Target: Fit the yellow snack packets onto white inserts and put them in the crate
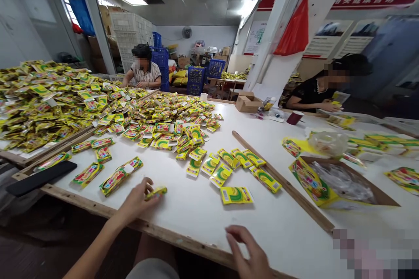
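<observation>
My left hand [140, 202] is over the near side of the white table, its thumb and fingers closed on a small yellow-and-green printed box [156, 193]. My right hand [247, 250] hovers at the table's front edge with thumb and fingers apart and nothing between them. Beyond it, a flat box [236, 195] lies by itself, and several similar boxes [221, 175] are scattered behind that one. To the left of my left hand, a row of boxes [121, 176] lies end to end.
A large heap of yellow packets [49, 100] fills the left, beside a pile of small boxes [163, 117]. A wooden strip [284, 183] crosses the table. On the right stands an open carton [310, 185] with clear plastic inside. A black bar [42, 178] overhangs the left edge. Two people sit across.
</observation>
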Demonstrator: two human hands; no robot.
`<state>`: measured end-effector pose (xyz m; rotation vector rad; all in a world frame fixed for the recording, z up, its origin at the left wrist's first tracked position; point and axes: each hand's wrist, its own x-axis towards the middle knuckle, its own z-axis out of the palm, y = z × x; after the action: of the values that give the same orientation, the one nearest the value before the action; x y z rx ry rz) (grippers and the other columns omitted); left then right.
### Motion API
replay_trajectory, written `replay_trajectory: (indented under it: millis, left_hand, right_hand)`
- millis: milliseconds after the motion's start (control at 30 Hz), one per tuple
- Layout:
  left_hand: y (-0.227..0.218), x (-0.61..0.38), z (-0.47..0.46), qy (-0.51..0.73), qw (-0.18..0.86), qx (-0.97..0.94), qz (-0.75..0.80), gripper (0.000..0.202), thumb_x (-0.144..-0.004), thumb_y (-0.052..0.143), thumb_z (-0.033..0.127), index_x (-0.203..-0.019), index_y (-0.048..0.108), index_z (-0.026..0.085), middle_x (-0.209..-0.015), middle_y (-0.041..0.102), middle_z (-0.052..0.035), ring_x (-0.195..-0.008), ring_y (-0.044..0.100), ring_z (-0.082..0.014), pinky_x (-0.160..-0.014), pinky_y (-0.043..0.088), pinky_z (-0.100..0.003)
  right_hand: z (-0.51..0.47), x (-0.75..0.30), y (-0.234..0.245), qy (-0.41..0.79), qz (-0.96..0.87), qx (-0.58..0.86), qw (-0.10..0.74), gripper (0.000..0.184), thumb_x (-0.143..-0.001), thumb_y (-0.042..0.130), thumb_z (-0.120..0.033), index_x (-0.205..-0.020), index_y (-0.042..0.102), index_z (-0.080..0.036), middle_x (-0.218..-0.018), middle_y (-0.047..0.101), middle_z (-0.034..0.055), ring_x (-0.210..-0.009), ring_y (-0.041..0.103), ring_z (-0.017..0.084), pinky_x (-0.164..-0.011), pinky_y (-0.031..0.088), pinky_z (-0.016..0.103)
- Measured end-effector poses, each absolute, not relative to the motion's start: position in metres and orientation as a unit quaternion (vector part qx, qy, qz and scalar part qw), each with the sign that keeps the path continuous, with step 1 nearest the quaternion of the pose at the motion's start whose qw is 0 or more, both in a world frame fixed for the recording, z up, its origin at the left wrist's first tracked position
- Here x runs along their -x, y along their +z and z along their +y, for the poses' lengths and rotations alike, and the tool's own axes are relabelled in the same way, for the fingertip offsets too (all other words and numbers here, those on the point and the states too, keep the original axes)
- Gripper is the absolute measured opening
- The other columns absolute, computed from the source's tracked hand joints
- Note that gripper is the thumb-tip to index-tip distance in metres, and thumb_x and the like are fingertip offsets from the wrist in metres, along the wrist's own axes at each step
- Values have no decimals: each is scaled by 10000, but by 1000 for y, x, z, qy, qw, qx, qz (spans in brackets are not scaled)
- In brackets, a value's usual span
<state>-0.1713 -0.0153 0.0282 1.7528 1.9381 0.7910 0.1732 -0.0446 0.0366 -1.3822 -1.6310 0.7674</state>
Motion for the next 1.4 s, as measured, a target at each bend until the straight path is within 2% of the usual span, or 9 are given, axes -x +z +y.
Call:
replay_trajectory:
  millis: [67, 133, 200, 267, 467, 700, 1033, 1200, 1400]
  left_hand:
    - [33, 137, -22, 315, 308, -652, 617, 247, -759, 619, 330, -972, 535, 238, -872, 708, -16, -713, 647, -188, -635, 459, -250]
    - [34, 109, -28, 314, 380, -672, 553, 244, -765, 590, 254, -1000, 527, 254, -864, 718, -1, -717, 647, -176, -631, 451, -232]
    - [32, 94, -30, 301, 408, -682, 527, 283, -740, 583, 191, -1007, 518, 259, -821, 714, 15, -702, 640, -173, -634, 445, -233]
    - [29, 93, -30, 313, 403, -666, 544, 306, -715, 607, 173, -994, 508, 253, -782, 697, 22, -699, 635, -181, -655, 451, -251]
    - [19, 85, -28, 529, 466, -481, 522, 472, -802, 623, 334, -1152, 314, 263, -978, 656, -37, -849, 679, -197, -798, 515, -344]
    - [16, 39, -27, 530, 474, -526, 467, 328, -872, 552, 321, -1163, 417, 249, -1010, 675, -51, -939, 664, -215, -824, 512, -344]
    - [13, 43, -12, 511, 452, -554, 478, 164, -832, 608, 330, -892, 657, 186, -978, 703, -66, -917, 656, -227, -825, 512, -318]
    - [12, 37, -9, 571, 483, -500, 437, 271, -809, 641, 331, -1049, 586, 219, -942, 697, -41, -891, 659, -208, -803, 516, -322]
    - [14, 40, -14, 538, 452, -541, 463, 152, -837, 614, 318, -862, 656, 174, -945, 683, -65, -922, 644, -220, -835, 505, -317]
  right_hand:
    - [-40, -138, 38, 311, -693, 491, 426, 214, -805, 603, -308, -985, 715, -270, -1034, 716, 42, -969, 650, 254, -876, 518, 341]
    - [-35, -112, 34, 320, -732, 439, 411, 419, -753, 599, -162, -1146, 665, -292, -1167, 671, 31, -1077, 602, 265, -955, 474, 389]
    - [-30, -97, 27, 328, -749, 422, 392, 570, -687, 555, -59, -1199, 633, -297, -1166, 668, 29, -1061, 599, 270, -935, 476, 405]
    - [-25, -91, 21, 338, -739, 437, 385, 532, -666, 527, -33, -1116, 668, -279, -1057, 700, 33, -970, 625, 264, -861, 499, 385]
    - [-20, -93, 13, 452, -601, 472, 461, 151, -854, 538, -269, -981, 599, -216, -945, 709, 35, -895, 665, 217, -781, 522, 301]
    - [-24, -101, 14, 440, -570, 474, 507, 364, -859, 569, -305, -1201, 469, -225, -1061, 692, 68, -943, 657, 206, -820, 517, 314]
    - [-3, -111, 16, 424, -610, 464, 482, 179, -867, 568, -350, -825, 638, -191, -809, 681, 28, -788, 634, 191, -724, 493, 260]
    - [0, -112, 8, 436, -559, 458, 536, 253, -848, 599, -366, -1041, 633, -206, -899, 700, 40, -819, 656, 189, -745, 511, 283]
    - [-4, -117, 16, 395, -630, 440, 504, 127, -835, 626, -282, -895, 704, -202, -925, 703, 55, -880, 646, 204, -755, 505, 277]
